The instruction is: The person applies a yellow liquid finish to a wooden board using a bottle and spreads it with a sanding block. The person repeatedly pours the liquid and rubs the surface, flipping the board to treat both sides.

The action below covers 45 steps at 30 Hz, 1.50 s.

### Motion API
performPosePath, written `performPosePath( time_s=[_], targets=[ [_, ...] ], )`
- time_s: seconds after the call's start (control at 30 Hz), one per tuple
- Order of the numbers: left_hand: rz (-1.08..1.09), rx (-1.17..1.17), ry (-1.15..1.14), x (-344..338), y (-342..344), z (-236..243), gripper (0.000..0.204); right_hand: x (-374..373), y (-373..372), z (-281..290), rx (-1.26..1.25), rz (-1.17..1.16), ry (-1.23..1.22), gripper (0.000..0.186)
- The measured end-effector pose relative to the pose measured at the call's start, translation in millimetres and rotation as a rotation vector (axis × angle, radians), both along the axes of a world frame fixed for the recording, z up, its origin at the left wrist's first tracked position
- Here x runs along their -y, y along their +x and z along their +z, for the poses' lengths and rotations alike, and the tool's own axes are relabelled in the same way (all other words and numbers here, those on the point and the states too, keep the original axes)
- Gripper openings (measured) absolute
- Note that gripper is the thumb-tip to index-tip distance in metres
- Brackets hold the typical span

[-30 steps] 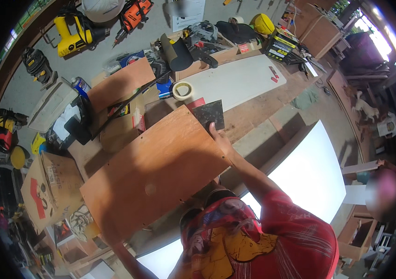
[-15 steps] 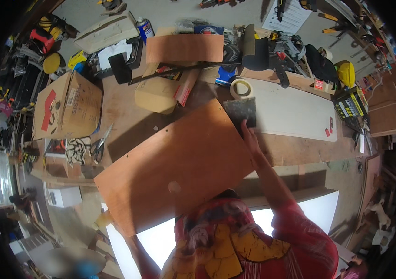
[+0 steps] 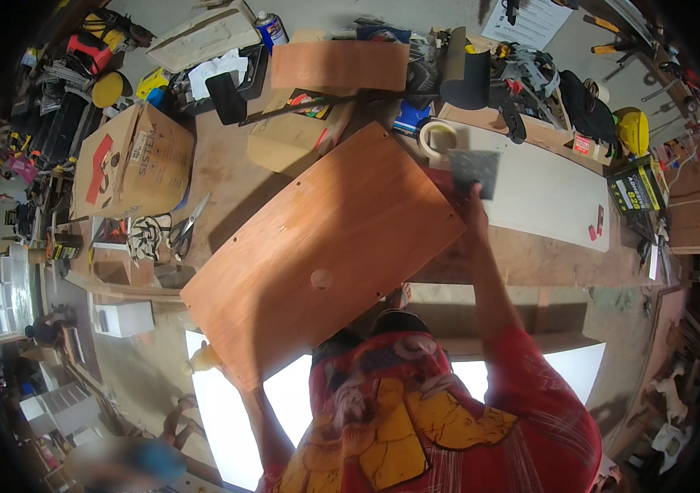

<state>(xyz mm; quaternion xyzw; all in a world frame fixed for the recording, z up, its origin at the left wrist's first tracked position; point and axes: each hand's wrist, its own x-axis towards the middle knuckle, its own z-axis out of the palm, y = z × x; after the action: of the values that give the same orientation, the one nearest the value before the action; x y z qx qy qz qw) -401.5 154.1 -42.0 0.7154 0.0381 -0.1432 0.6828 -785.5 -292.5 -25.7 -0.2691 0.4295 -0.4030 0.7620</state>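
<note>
Pinching a dark square sheet [image 3: 476, 168], the right hand [image 3: 475, 212] sits beside the right end of the wooden panel [image 3: 325, 246]. Panel's long axis rises rightward; left hand [image 3: 249, 392] at lower-left end, grip not determinable.

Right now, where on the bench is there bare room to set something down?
Two patches show: the bench between the cardboard box, scissors and wooden panel; and the white board between the dark square and red pieces. The back, behind the tape roll, is crowded with tools.
</note>
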Motion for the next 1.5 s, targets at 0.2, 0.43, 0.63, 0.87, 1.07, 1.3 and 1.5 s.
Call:
performPosePath(
  time_s=[0.2, 0.43, 0.63, 0.87, 1.07, 1.3, 1.5],
  targets=[
    [-0.037, 0.056, -0.068, 32, 67, -11, 0.049, -91, 35, -2, 0.081, -0.648, 0.028, 0.087],
    [-0.081, 0.043, -0.310, 115, 159, 10, 0.044, -112, 81, -32, -0.509, -1.098, -0.180, 0.053],
    [-0.102, -0.069, -0.342, 132, 159, 31, 0.051, -135, 43, 150, -0.729, -0.647, -0.689, 0.029],
    [-0.172, -0.040, -0.363, 130, 164, 26, 0.054, -73, 83, 241, -1.616, 0.272, -0.714, 0.035],
    [-0.103, -0.099, -0.343, 135, 163, 26, 0.057, -48, 82, 205, -1.835, 0.376, -0.653, 0.038],
    [-0.167, -0.022, -0.362, 156, 187, 19, 0.076, -36, 97, 191, -1.785, 0.325, -0.474, 0.035],
    [-0.169, -0.064, -0.390, 160, 185, 26, 0.072, -7, 145, 173, -2.055, 0.483, -0.395, 0.039]
  ],
)
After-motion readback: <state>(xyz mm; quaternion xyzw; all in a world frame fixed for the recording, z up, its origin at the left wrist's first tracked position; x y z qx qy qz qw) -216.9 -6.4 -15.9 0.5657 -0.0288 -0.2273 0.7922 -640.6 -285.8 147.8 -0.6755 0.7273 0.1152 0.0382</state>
